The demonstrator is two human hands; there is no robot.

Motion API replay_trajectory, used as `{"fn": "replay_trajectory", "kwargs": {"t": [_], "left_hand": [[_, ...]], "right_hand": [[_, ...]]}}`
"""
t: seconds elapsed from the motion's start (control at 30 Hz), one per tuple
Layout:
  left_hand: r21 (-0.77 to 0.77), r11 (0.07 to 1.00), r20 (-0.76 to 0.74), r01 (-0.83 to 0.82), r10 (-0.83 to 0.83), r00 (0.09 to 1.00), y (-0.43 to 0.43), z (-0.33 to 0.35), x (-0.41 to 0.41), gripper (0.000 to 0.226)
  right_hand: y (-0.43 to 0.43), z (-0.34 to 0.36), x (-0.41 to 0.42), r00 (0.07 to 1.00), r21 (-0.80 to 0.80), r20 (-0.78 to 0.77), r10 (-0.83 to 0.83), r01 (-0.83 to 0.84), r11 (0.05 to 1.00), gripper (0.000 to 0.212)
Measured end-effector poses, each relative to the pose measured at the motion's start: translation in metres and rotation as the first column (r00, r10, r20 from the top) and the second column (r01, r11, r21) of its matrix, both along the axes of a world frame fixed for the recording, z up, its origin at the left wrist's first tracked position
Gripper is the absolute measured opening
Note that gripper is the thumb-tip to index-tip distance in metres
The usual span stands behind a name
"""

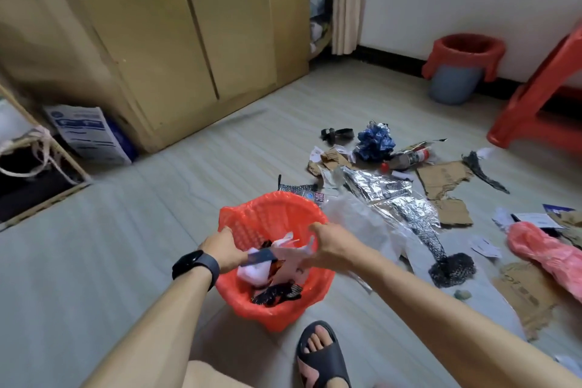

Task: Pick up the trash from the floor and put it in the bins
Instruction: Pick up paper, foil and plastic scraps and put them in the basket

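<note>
A bin lined with a red bag [252, 217] stands on the floor right in front of me, holding white paper and dark wrappers. Over its mouth my left hand [222, 249], with a black watch on the wrist, grips a dark blue strip [263, 257] of packaging. My right hand [330, 244] holds torn white paper [291, 257] above the bin. A second bin [463, 72], blue with a red liner, stands by the far wall. Trash lies scattered to the right: silver foil [393, 195], cardboard pieces [447, 186], a crumpled blue wrapper [376, 140], a pink bag [541, 249].
A tan cabinet [189, 41] runs along the left. A red plastic stool [541, 94] stands at the right edge. A white printed bag [85, 132] leans by the cabinet. My sandalled foot [319, 356] is just behind the near bin.
</note>
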State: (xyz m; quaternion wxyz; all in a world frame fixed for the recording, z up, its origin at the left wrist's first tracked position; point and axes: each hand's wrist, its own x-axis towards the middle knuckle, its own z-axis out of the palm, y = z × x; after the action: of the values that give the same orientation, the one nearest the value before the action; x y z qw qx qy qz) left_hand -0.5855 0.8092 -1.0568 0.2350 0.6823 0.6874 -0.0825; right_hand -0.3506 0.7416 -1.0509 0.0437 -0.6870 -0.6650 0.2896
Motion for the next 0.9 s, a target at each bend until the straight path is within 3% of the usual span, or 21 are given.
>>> {"fn": "replay_trajectory", "kwargs": {"t": [0.07, 0.17, 0.23, 0.33, 0.47, 0.6, 0.67, 0.8, 0.9], "left_hand": [[0.049, 0.999, -0.058, 0.023, -0.02, 0.998, 0.002, 0.001, 0.005, 0.066], [0.111, 0.986, -0.084, 0.125, -0.116, 0.99, 0.007, 0.011, 0.027, 0.066], [0.176, 0.945, -0.109, 0.276, -0.261, 0.959, 0.014, 0.021, 0.057, 0.058], [0.259, 0.846, -0.096, 0.466, -0.458, 0.884, 0.008, 0.038, 0.126, 0.039], [0.243, 0.699, 0.046, 0.673, -0.701, 0.711, -0.076, 0.044, 0.251, 0.039], [0.187, 0.507, 0.163, 0.841, -0.86, 0.483, -0.173, 0.015, 0.318, 0.034], [0.135, 0.44, 0.198, 0.888, -0.89, 0.411, -0.216, -0.01, 0.33, 0.038], [-0.039, 0.404, 0.206, 0.914, -0.892, 0.403, -0.28, -0.059, 0.335, 0.039], [-0.183, 0.369, 0.187, 0.911, -0.897, 0.4, -0.316, -0.1, 0.34, 0.034]], "right_hand": [[-0.003, 0.006, 0.005, 0.999, -0.009, 0.029, 0.024, -0.023, 1.0, 0.068], [-0.021, 0.032, 0.022, 0.996, 0.0, 0.073, 0.041, -0.041, 0.999, 0.058], [-0.045, 0.056, 0.044, 0.987, -0.035, 0.157, 0.043, -0.038, 0.999, 0.051], [-0.096, 0.087, 0.08, 0.939, -0.098, 0.342, 0.022, 0.013, 0.995, 0.04], [-0.186, 0.101, 0.124, 0.859, -0.15, 0.503, -0.095, 0.195, 0.969, 0.032], [-0.251, 0.059, 0.158, 0.823, -0.197, 0.485, -0.294, 0.431, 0.881, 0.041], [-0.282, 0.031, 0.167, 0.816, -0.243, 0.436, -0.379, 0.512, 0.824, 0.042], [-0.341, -0.023, 0.174, 0.777, -0.348, 0.316, -0.544, 0.628, 0.695, 0.048], [-0.389, -0.067, 0.182, 0.699, -0.41, 0.245, -0.672, 0.703, 0.581, 0.047]]}}
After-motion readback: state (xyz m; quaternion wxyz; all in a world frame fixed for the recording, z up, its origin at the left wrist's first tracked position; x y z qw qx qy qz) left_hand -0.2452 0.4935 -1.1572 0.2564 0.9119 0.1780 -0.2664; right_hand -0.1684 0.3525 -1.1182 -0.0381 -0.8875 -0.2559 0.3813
